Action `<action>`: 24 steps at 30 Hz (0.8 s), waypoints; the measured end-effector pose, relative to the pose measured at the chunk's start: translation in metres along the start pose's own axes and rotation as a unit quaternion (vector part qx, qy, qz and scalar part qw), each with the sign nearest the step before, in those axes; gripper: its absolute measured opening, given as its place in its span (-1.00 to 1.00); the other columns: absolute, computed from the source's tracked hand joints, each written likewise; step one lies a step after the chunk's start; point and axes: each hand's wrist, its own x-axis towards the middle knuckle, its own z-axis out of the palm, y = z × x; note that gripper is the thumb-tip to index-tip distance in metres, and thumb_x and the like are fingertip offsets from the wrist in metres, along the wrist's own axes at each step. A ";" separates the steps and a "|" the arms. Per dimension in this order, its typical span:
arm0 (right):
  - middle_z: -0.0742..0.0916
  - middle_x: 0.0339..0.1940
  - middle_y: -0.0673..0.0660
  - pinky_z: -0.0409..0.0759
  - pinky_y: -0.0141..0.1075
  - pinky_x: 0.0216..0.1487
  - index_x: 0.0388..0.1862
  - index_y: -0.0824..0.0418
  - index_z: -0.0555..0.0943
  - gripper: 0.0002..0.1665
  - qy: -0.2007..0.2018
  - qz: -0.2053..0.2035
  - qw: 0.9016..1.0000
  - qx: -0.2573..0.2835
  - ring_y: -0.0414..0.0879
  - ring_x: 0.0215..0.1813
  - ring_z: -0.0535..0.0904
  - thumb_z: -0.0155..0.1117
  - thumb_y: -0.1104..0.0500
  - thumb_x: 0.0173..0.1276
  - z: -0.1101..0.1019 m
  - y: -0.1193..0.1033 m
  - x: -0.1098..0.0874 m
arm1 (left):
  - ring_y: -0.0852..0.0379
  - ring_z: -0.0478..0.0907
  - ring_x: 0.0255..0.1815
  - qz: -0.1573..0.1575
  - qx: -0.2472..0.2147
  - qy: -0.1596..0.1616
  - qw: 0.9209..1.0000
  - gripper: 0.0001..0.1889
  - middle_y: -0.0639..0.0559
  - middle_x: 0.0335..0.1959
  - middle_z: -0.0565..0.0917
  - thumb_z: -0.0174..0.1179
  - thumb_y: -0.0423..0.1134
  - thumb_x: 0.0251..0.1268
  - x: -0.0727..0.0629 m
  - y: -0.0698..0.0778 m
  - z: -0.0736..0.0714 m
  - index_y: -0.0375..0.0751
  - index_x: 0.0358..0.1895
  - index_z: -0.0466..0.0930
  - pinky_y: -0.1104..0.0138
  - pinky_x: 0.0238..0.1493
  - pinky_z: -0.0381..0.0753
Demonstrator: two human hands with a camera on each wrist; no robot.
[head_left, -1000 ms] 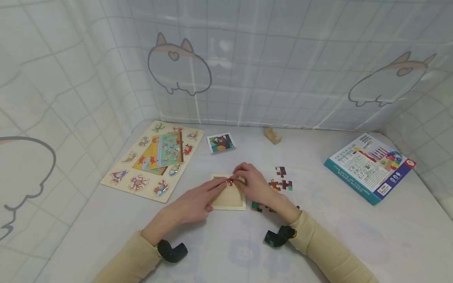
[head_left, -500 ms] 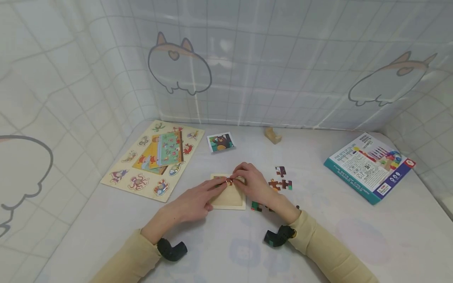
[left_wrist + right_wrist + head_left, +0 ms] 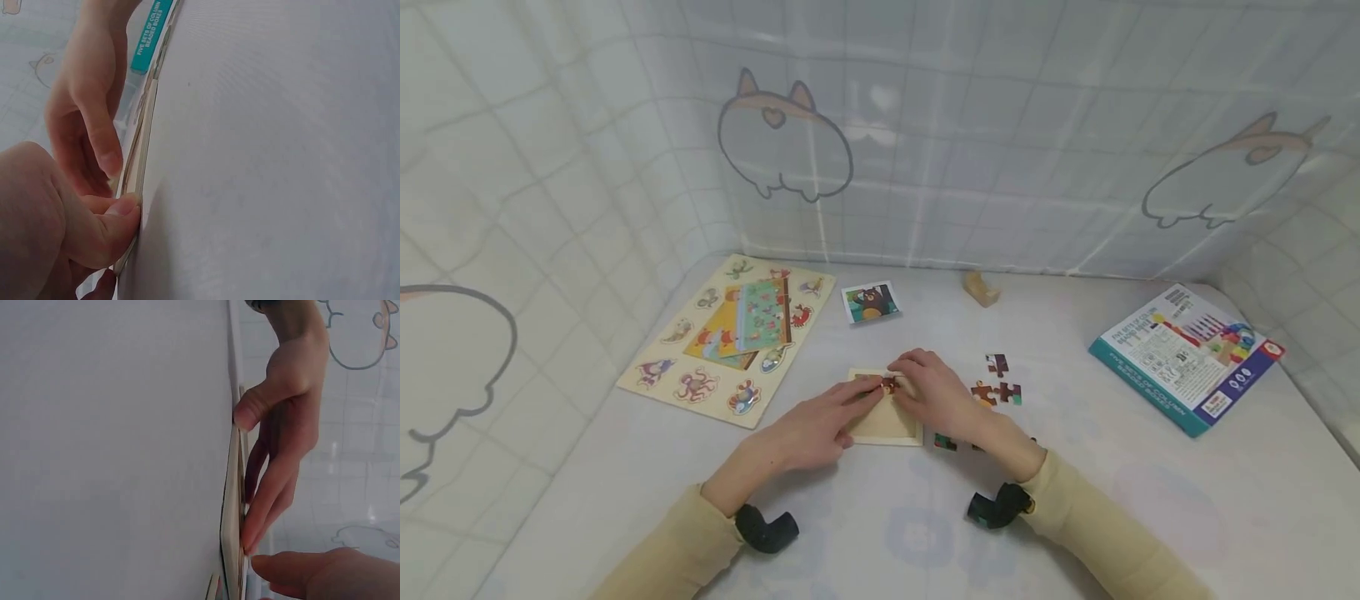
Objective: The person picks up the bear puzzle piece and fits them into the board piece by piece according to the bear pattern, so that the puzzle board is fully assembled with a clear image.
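In the head view, a small square wooden puzzle tray (image 3: 887, 429) lies in front of me, its pale base mostly bare. My left hand (image 3: 816, 425) rests on its left side, fingers stretched over the upper part, thumb against the near edge. From the right, my right hand (image 3: 936, 396) reaches in with bent fingers and pinches a brown puzzle piece (image 3: 889, 385) near the tray's upper side. The left fingertips touch this piece. In the right wrist view, the left thumb (image 3: 249, 414) presses the tray's rim. Most of the tray's top row is hidden under my fingers.
Loose puzzle pieces (image 3: 983, 393) lie right of the tray, some partly under my right forearm. Behind stand a bear picture card (image 3: 871, 302) and a small wooden block (image 3: 981, 289). An animal board (image 3: 700, 410) bearing picture cards lies left, a boxed set (image 3: 1187, 358) right.
My right hand has shifted slightly, its thumb and fingers moving a little at the brown puzzle piece. The left hand stays in place on the tray.
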 end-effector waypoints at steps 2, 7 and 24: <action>0.61 0.20 0.18 0.57 -0.05 0.26 0.19 0.31 0.60 -0.57 0.012 0.001 1.000 -0.004 0.08 0.27 0.49 0.35 0.22 0.37 -0.004 0.002 -0.002 | -0.02 0.07 0.61 -0.007 -0.004 -0.004 1.000 -0.22 0.07 0.63 0.07 0.13 -0.40 0.32 0.000 0.000 -0.001 -0.07 0.60 0.09 0.03 0.46 0.36; 0.62 0.20 0.13 0.56 -0.03 0.28 0.18 0.27 0.61 -0.58 0.040 0.025 0.999 0.002 0.05 0.29 0.51 0.36 0.17 0.38 -0.016 0.015 -0.012 | 0.00 0.05 0.62 -0.021 -0.006 -0.010 1.000 -0.22 0.12 0.63 0.06 0.12 -0.38 0.33 0.000 0.001 -0.001 -0.01 0.60 0.07 0.04 0.49 0.32; 0.63 0.17 0.18 0.53 0.08 0.24 0.14 0.30 0.62 -0.61 0.093 0.070 0.993 0.016 0.11 0.24 0.53 0.38 0.25 0.35 -0.059 0.073 -0.056 | 0.00 0.05 0.62 -0.022 0.001 -0.004 1.000 -0.22 0.12 0.63 0.05 0.12 -0.39 0.33 0.000 0.001 0.001 -0.02 0.60 0.08 0.04 0.48 0.34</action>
